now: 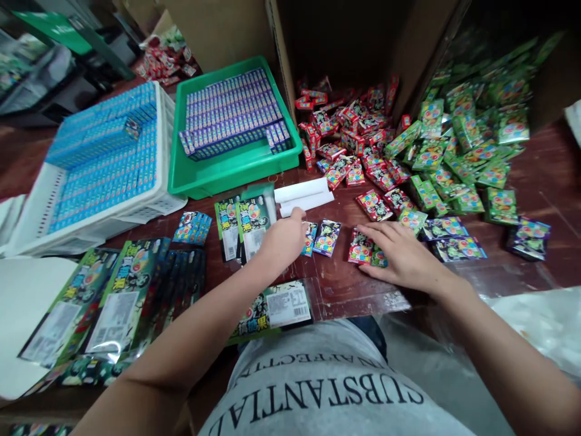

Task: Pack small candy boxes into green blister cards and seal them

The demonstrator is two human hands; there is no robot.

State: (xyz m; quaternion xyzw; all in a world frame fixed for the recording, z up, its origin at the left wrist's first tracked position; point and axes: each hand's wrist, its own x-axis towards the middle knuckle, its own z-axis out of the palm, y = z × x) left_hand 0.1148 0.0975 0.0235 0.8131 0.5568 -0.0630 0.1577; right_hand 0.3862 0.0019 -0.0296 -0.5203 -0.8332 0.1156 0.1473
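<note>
My left hand [288, 237] is closed at a small blue candy box [310, 238], which its fingers partly hide. Just right of that lies a purple-and-white candy box [325, 237]. Behind the fingertips is a folded white card [303, 196]. My right hand [402, 255] has its thumb and fingers around a red candy box [360, 245] and a green candy box [379, 257], lying side by side on the table. Printed candy pouches [252, 221] lie left of my left hand, and another printed pouch [285, 304] is near the table's front edge.
A green tray [236, 175] holds rows of purple boxes; a white basket [166, 151] holds blue ones. Red boxes [349, 130] and green boxes [467, 145] are heaped before cardboard walls. Dark boxes [454, 238] lie right of my right hand. More pouches [122, 303] lie at left.
</note>
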